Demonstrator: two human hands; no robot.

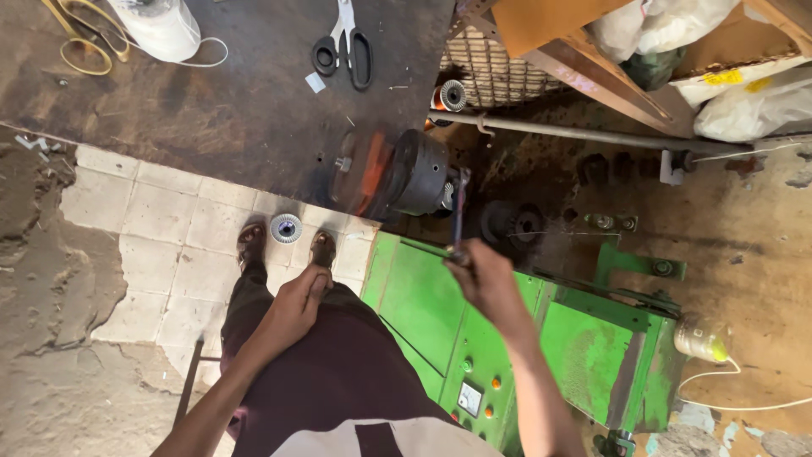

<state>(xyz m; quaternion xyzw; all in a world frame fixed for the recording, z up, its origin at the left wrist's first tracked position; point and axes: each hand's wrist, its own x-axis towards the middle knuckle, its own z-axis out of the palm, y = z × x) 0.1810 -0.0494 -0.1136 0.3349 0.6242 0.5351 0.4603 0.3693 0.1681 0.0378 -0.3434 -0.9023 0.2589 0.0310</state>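
Head view: right hand (pixel 489 279) is clenched on crank (pixel 458 216), whose long axis runs straight up from the grip to the blurred spool (pixel 391 173) at tabletop (pixel 245 110) edge. Left hand (pixel 298 303) rests loose on thigh, farther off.

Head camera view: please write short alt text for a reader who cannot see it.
Seen from above, a person's right hand grips a crank handle on a winding spindle above a green machine. The left hand rests on the lap. Scissors lie on the dark workbench.
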